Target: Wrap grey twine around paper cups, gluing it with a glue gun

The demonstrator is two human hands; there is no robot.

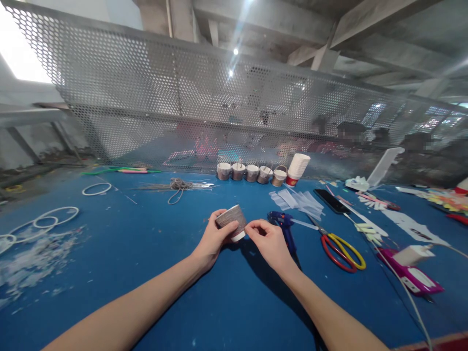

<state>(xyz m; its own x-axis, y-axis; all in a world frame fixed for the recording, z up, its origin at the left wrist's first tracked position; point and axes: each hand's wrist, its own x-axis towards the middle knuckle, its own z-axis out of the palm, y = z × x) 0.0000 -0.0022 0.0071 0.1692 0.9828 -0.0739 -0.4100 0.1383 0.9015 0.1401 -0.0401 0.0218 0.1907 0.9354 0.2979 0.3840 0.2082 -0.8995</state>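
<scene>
Wrapped in grey-brown cord, a paper cup lies tilted in my left hand, whose fingers and thumb close round it. My right hand is pinched at the cup's right side, close to its white end; what lies between the fingertips is too small to make out. Behind the cup, a bundle of grey cord rests on thin wires. A blue glue gun is just beyond my right hand.
Several wrapped cups and a stack of paper cups stand by the perforated metal screen. Scissors, a phone and a purple power strip lie right. White rings lie left on the blue table.
</scene>
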